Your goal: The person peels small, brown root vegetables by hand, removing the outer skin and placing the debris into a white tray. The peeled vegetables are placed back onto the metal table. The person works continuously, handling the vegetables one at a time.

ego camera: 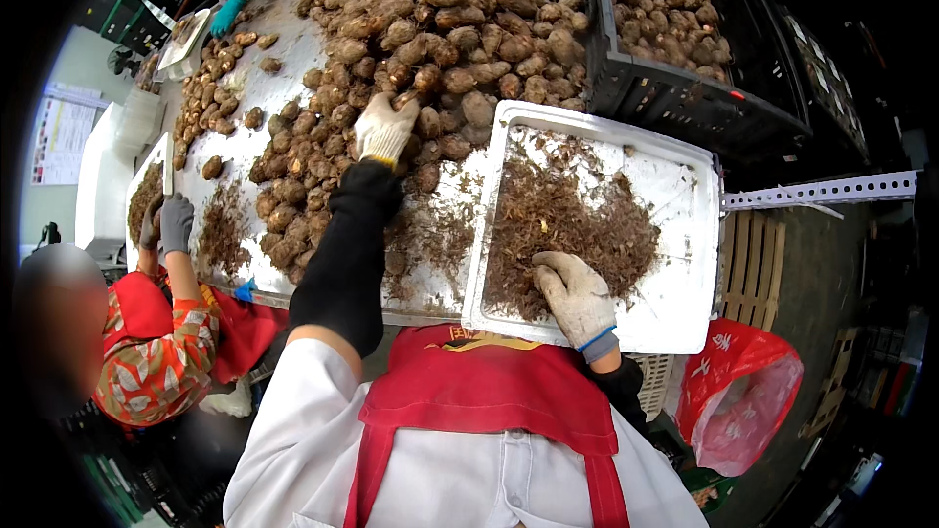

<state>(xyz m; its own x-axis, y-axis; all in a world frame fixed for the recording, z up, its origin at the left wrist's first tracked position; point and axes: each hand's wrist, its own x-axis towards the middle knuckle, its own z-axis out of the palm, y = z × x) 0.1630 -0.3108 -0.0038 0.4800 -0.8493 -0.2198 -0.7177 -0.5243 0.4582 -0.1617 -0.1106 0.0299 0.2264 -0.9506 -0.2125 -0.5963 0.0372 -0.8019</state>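
Observation:
My left hand [385,130], in a white knit glove, reaches into a big heap of hairy brown taro corms [447,37]. Its thumb and fingers close about a small corm [403,100] at the near side of the heap. My right hand [577,299], in a soiled white glove with a grey and blue cuff, rests in a white foam tray [678,264]. Beneath its fingers lie loose brown fibrous peelings [565,224]. The fingertips point down into these scraps, and whether they hold anything is hidden.
A black crate [645,81] of taro stands at the back right. Beside me on the left, a co-worker's gloved hands [176,224] work over another tray. Another person's teal glove [227,15] is at the far left. A red plastic bag [733,389] hangs at right.

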